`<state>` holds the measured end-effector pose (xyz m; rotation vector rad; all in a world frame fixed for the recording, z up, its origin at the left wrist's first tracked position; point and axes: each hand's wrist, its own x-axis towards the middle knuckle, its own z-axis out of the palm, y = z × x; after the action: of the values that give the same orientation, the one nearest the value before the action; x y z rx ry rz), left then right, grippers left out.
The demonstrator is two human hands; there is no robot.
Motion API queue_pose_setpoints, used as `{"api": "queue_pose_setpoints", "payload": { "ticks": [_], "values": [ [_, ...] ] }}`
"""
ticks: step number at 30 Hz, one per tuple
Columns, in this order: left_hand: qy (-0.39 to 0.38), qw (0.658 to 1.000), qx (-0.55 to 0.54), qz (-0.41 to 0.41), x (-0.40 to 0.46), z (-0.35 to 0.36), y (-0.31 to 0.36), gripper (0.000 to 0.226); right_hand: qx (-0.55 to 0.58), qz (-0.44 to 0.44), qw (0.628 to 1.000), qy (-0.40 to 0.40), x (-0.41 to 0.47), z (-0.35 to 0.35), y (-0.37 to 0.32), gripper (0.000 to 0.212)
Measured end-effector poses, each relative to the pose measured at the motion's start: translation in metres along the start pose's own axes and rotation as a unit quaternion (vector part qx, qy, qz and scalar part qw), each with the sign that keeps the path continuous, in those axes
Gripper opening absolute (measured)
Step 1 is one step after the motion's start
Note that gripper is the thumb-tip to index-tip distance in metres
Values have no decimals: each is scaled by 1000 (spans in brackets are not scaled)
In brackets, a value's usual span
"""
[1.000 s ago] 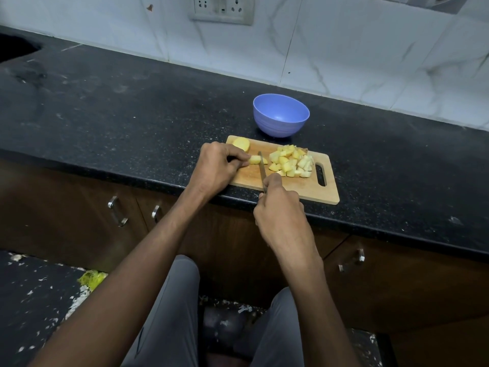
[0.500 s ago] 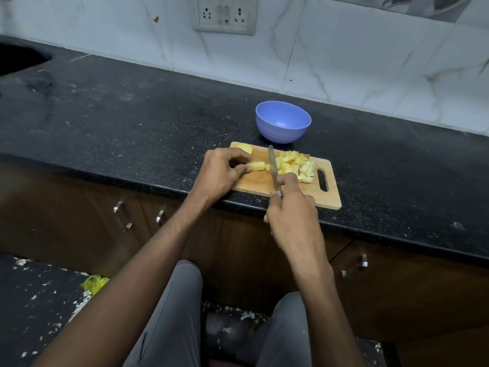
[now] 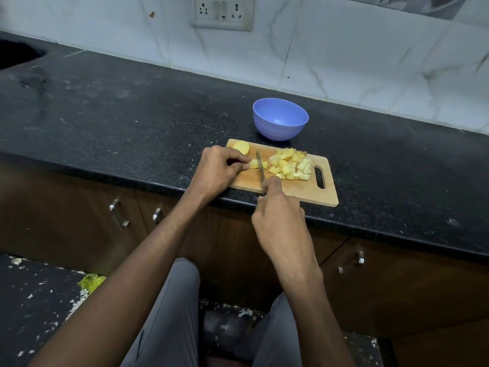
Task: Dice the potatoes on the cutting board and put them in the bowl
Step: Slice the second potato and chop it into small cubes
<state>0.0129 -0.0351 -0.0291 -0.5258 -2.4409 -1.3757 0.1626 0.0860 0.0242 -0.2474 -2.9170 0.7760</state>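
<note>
Two hands, left hand (image 3: 217,168) pinching potato strip (image 3: 255,163), right hand (image 3: 280,221) gripping knife (image 3: 260,169)

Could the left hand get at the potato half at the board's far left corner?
Probably yes. The potato half lies uncovered just beyond the left hand, which now pinches a potato strip; the knife is off to the right, out of the way.

This is a home kitchen. A dark speckled stone bench (image 3: 132,107) runs along a wall of white marbled tiles (image 3: 357,49) with a switch-and-socket plate (image 3: 222,12), and brown cupboard doors with metal handles (image 3: 119,214) sit beneath it. A sink (image 3: 16,53) is cut into the bench at far left, and a wooden board (image 3: 312,193) with cut potato (image 3: 289,165) and a blue bowl (image 3: 280,123) lie on top.
</note>
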Motion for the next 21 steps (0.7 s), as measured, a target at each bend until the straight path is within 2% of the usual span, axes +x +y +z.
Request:
{"api": "queue_pose_setpoints", "payload": {
  "ticks": [6, 10, 13, 17, 21],
  "values": [
    [1, 1000, 4, 2, -1, 0, 0, 14, 4, 11, 1000, -26, 3, -3, -2, 33],
    [2, 1000, -2, 10, -1, 0, 1, 14, -8, 22, 999, -43, 11, 4, -7, 41],
    [3, 1000, -12, 6, -1, -2, 2, 17, 2, 27, 999, -34, 11, 8, -8, 40],
    [3, 999, -31, -7, -1, -1, 1, 25, 67, 28, 997, -13, 8, 5, -1, 23],
    [2, 999, -26, -18, -1, -1, 1, 29, 91, 9, 996, 19, 2, -5, 6, 28]
  ]
}}
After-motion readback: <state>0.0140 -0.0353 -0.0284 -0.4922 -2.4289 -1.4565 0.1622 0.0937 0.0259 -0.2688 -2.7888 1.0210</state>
